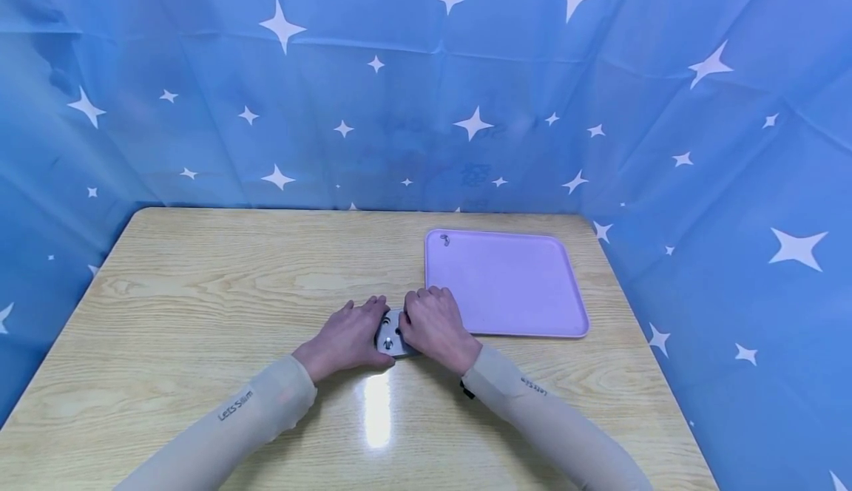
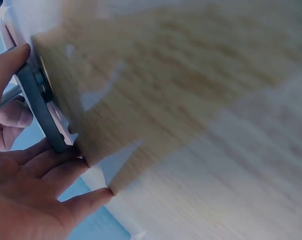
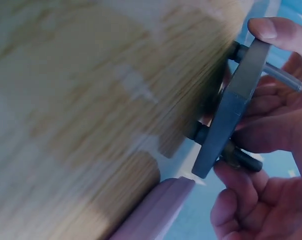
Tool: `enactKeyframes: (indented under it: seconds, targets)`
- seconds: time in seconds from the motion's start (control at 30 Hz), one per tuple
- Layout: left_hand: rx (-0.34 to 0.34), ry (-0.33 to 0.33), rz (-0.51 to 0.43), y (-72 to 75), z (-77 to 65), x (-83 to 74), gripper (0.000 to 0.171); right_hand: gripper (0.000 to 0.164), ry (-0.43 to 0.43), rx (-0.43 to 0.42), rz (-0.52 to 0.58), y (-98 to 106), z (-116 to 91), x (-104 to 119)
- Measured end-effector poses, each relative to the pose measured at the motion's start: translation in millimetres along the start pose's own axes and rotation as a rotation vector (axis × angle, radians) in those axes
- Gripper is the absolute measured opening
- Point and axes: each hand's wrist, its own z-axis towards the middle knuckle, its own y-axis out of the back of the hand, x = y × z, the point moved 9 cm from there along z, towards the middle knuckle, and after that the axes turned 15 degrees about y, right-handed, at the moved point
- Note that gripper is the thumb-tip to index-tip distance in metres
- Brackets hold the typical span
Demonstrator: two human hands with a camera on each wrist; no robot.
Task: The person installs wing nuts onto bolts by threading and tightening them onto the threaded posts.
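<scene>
A grey metal plate [image 1: 403, 350] with bolts through it is held just above the wooden table, left of the tray. My left hand [image 1: 347, 334] grips its left side, thumb on the near edge and fingers on the far edge. My right hand [image 1: 438, 328] pinches the end of one dark bolt [image 3: 248, 160] between thumb and fingers. In the right wrist view a second bolt [image 3: 283, 77] sticks up through the plate, its head on the table side. The right hand hides the plate's right part in the head view.
A purple tray [image 1: 509, 284] lies to the right, with a small dark mark or item at its far left corner, too small to tell. The wooden table [image 1: 220, 291] ends at a blue star-patterned curtain [image 1: 399, 84] behind and at both sides.
</scene>
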Motion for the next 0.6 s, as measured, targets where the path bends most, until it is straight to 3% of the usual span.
enactKeyframes:
  seconds: [0.27,0.6]
  targets:
    - [-0.032,0.015,0.016,0.2,-0.4,-2.1,0.095,0.026,-0.017,0.002,0.021,-3.4,3.1,-2.3]
    - [-0.023,0.042,0.010,-4.5,-2.8,1.1,0.101,0.022,-0.007,0.025,0.006,-1.8,0.5,-2.9]
